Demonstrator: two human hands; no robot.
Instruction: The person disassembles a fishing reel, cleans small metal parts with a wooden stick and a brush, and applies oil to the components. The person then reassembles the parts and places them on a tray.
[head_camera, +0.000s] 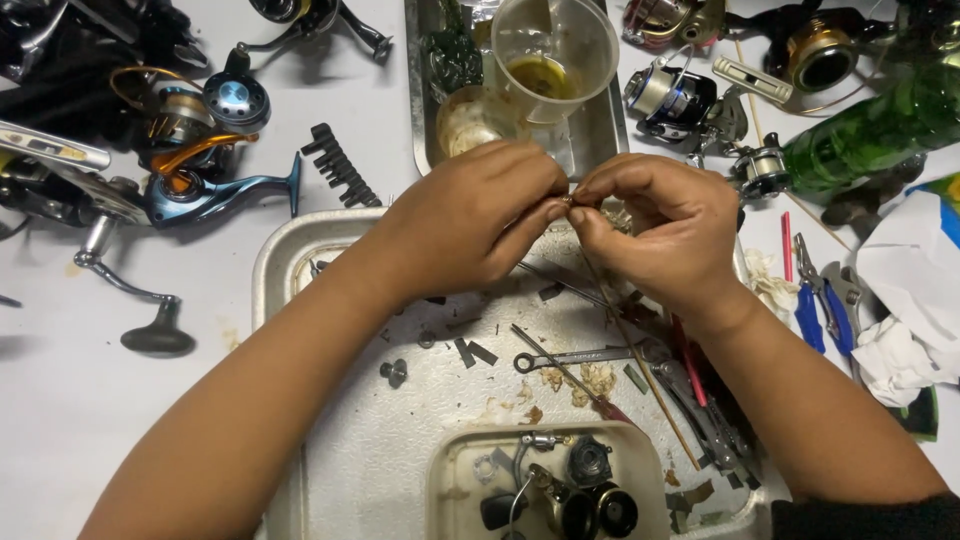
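Both hands meet over the far edge of a shallow metal tray (275, 262) that sits at the centre of the white worktop (60, 400). The left hand (470, 215) is curled, its thumb and forefinger pinched on a tiny brass-coloured part (567, 201); the right hand (665, 230) closes on the same part from the 3 o'clock side, fingertips touching those of the left. The part is too small to tell its exact shape. It hangs just above the tray's far rim, directly below a clear plastic cup (555, 50) holding a little yellowish oil.

That cup stands in a narrow steel tray (600, 120) at 12 o'clock. On the big tray's floor, below the hands, lie a small open-end wrench (575, 357), a thin wooden stick (640, 365) running towards 5 o'clock, loose screws and washers, and scraps of dirty cotton. At 6 o'clock a cream plastic tub (445, 480) holds dark reel parts, among them a black knob and a gear housing.

At 9 to 10 o'clock, well apart from the hands, a blue and orange spinning reel (200, 170) lies on its side among other reels, with a black bit holder (340, 165) beside it. At 1 to 2 o'clock are a silver spinning reel (670, 95) and a green glass bottle (880, 125) lying flat. At 3 o'clock blue-handled pliers (815, 300) rest near crumpled white tissue (900, 350).
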